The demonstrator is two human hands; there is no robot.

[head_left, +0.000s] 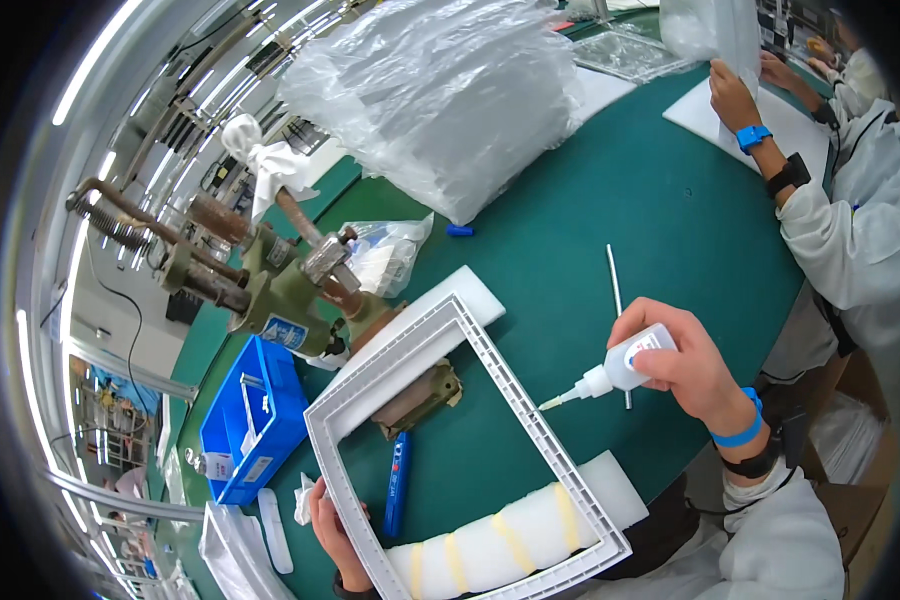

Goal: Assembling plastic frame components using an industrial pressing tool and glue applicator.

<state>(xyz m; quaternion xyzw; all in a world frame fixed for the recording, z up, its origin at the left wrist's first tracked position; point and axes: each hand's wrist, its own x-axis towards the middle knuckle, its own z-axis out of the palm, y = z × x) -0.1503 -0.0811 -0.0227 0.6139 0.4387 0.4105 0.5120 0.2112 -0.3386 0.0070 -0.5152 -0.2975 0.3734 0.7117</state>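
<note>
A white rectangular plastic frame (pixel 530 410) with a ribbed channel along its bars lies tilted before me. My left hand (pixel 337 540) is closed round its left bar near the lower corner, most fingers hidden behind it. My right hand (pixel 685 362) grips a small white squeeze bottle (pixel 642 357) with a tapered nozzle. The nozzle's tip is at the outer edge of the frame's right bar; I cannot tell whether it touches. White foam blocks (pixel 485 297) lie under the frame at its far and near ends, the near padding (pixel 480 552) wrapped with yellow tape.
A green hand press (pixel 290 290) stands left, its base inside the frame's opening. Beside it are a blue bin (pixel 270 420) and a blue marker (pixel 397 485). A metal rod (pixel 615 285) lies right, plastic-wrapped goods (pixel 450 100) behind. A co-worker's hand (pixel 734 97) is at far right.
</note>
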